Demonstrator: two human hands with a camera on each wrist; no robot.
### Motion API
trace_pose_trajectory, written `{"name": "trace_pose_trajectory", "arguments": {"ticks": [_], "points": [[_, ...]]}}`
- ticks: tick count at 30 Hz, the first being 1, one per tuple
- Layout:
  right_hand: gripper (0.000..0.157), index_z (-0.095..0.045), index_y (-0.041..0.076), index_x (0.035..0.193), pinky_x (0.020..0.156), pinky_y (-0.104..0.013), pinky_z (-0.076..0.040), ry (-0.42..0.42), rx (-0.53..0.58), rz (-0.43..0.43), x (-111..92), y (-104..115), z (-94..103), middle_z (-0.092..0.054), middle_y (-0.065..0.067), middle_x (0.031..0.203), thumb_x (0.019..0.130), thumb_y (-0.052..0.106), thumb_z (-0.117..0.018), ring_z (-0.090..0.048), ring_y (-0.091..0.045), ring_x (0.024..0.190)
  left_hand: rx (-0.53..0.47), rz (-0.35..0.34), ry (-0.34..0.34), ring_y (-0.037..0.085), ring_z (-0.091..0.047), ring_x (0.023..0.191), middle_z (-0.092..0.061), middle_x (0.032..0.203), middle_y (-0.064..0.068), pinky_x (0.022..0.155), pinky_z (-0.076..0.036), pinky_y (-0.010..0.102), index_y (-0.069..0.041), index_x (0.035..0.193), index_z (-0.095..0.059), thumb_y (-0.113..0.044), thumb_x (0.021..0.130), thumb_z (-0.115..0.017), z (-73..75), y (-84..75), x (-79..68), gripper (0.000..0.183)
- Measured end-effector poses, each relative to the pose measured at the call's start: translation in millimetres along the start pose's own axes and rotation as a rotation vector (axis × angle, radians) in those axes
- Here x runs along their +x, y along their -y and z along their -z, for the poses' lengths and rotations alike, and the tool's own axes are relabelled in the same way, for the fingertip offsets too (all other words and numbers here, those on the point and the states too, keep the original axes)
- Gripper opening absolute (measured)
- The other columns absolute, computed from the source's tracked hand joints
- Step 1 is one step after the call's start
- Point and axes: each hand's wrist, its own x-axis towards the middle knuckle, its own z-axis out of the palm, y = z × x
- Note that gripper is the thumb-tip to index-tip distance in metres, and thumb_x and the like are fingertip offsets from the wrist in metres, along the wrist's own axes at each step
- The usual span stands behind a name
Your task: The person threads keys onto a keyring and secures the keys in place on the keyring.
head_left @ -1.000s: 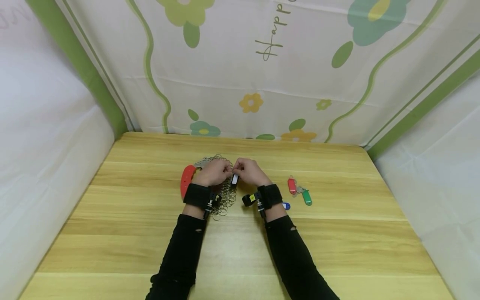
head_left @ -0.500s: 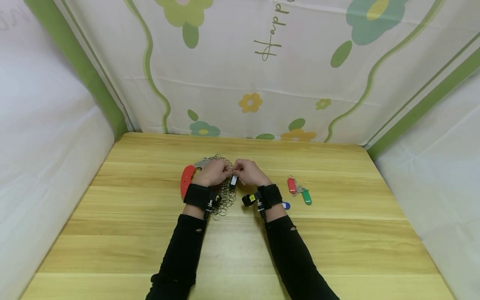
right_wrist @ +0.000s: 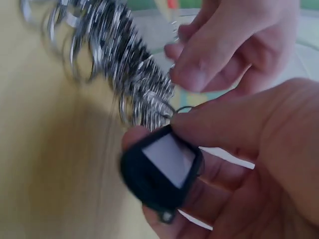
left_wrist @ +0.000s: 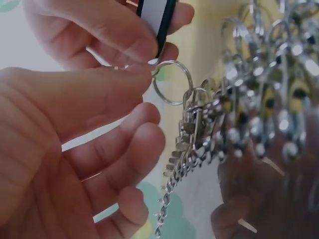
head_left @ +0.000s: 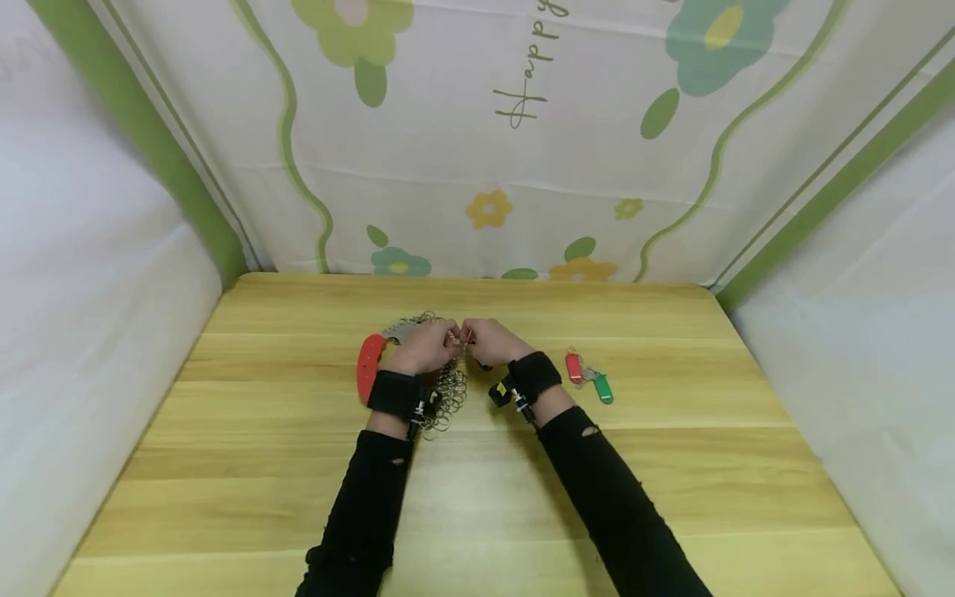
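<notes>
My right hand (head_left: 494, 342) holds a black key tag (right_wrist: 162, 172) with a white label, its thumb on the upper edge in the right wrist view. From the tag's end comes a thin metal key ring (left_wrist: 172, 82), linked to a smaller ring beside the bunch. Thumb tip right at that ring, my left hand (left_wrist: 94, 114) pinches there, its other fingers loosely curled. Many metal rings (head_left: 448, 400) spread in an arc under and beside the left hand. They belong with a red handle (head_left: 368, 369) and a grey toothed metal piece (head_left: 401, 330), partly covered by that hand.
A red key tag (head_left: 573, 367) and a green key tag (head_left: 603, 387) with keys lie on the wooden table (head_left: 671, 464), right of my right hand. A patterned cloth wall (head_left: 418, 149) rises behind the far edge, with white cloth at both sides.
The right hand has turned, and the black tag has swung from between the hands to beneath the right one. A blue tag is now hidden by the right wrist. The head view has shifted slightly.
</notes>
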Motion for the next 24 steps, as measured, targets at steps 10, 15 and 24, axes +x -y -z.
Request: {"name": "trace_pose_trajectory", "arguments": {"ticks": [10,15,24], "points": [[0.023,-0.061,0.006,0.118,0.086,-0.030,-0.045,0.099,-0.309,0.078,18,-12,13.7,-0.062,-0.009,0.116,0.096,0.007,-0.053,-0.059,-0.021,0.102,-0.029,-0.027,0.010,0.019,-0.058,0.077,-0.061,0.089,0.004,0.074,-0.047,0.035,-0.006,0.095,-0.066,-0.008,0.093,-0.059,4.3,4.7,-4.2,0.008],[0.018,-0.071,0.007,0.103,0.087,-0.031,-0.046,0.059,-0.342,0.210,24,-20,14.2,-0.065,-0.007,0.103,0.093,0.002,-0.056,-0.060,-0.023,0.099,-0.043,-0.045,0.004,0.018,-0.059,0.076,-0.063,0.089,0.004,0.075,-0.048,0.036,-0.005,0.095,-0.068,-0.008,0.093,-0.058,6.6,7.0,-6.2,0.010],[0.020,-0.069,0.009,0.105,0.084,-0.033,-0.046,-0.003,-0.358,0.262,38,-35,13.2,-0.065,-0.006,0.104,0.094,0.003,-0.053,-0.060,-0.021,0.096,-0.049,-0.020,0.012,0.018,-0.060,0.078,-0.064,0.090,0.004,0.076,-0.048,0.036,-0.006,0.098,-0.068,-0.011,0.093,-0.061,13.4,5.1,-7.0,0.011]]}}
